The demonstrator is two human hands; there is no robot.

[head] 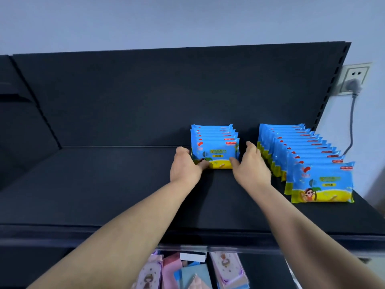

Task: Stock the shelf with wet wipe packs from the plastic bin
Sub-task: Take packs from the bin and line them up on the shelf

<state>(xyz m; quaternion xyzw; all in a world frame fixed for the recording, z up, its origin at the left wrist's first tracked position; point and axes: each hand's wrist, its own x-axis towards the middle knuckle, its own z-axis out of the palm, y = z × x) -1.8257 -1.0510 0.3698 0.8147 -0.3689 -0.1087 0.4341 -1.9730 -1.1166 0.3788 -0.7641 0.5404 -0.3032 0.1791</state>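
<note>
A short row of blue and yellow wet wipe packs [215, 150] stands upright near the back of the dark shelf [104, 184]. My left hand [185, 167] grips the row's left end, thumb on the front pack's lower corner. My right hand [251, 165] grips its right end the same way. A longer row of the same packs [308, 163] stands to the right, running from the back panel toward the front. The plastic bin [195, 268] is partly in view below the shelf's front edge.
Pink and blue packs [227, 270] lie in the bin at the bottom of the view. A dark back panel [145, 97] rises behind the shelf. A wall socket with a grey plug and cable [354, 84] is at the right.
</note>
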